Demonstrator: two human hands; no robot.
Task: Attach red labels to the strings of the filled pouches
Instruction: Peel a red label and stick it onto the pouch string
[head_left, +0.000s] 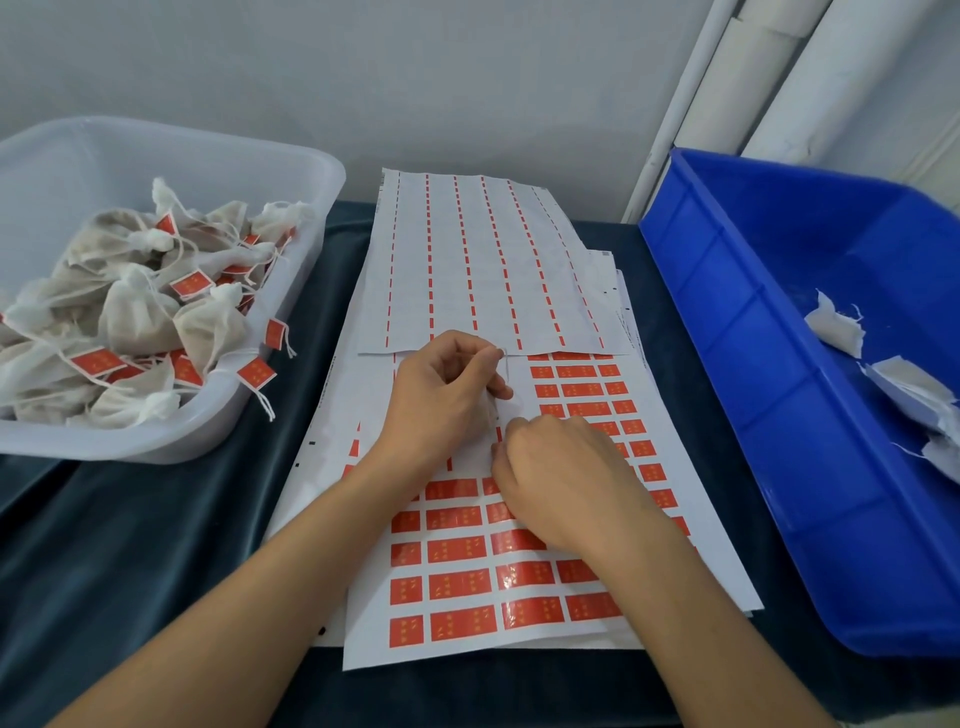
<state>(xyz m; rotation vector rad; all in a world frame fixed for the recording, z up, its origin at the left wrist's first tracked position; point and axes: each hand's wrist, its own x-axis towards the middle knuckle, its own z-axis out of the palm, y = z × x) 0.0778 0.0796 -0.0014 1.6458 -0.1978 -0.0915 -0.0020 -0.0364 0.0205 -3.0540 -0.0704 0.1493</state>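
While the left hand (441, 395) is pinching a pouch string (506, 366) at frame centre, the right hand (556, 467) is picking at a red label (500, 512) on the sheet (519, 639), fingers curled; peeling comes next.

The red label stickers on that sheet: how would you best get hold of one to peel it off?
Judging by how flat each red label lies on the sheet, I would catch a corner or short edge with a fingertip, coming from above, and lift it sideways. The right hand is working at the sheet that way, while the left hand pinches a white string.
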